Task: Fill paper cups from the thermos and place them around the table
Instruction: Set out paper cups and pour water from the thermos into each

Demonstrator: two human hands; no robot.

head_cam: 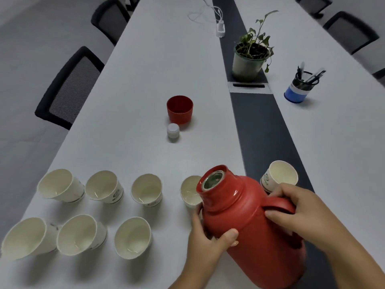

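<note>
A red thermos (245, 222) with its mouth uncovered leans to the left, its mouth over a paper cup (188, 193) in the back row. My right hand (295, 213) grips the thermos handle. My left hand (208, 240) holds the thermos body from the left side. Several white paper cups stand in two rows on the white table (135, 80), among them cup (146, 189) and cup (133, 236). One more paper cup (279, 174) stands behind the thermos, on the right. The red thermos lid (179, 109) and its white stopper (173, 130) sit farther back.
A dark strip (260, 126) runs down the table's middle, with a potted plant (250, 57) on it. A blue pen holder (301, 86) stands at the right. A white charger and cable (219, 28) lie at the far end. Black mesh chairs (68, 88) line the table's sides.
</note>
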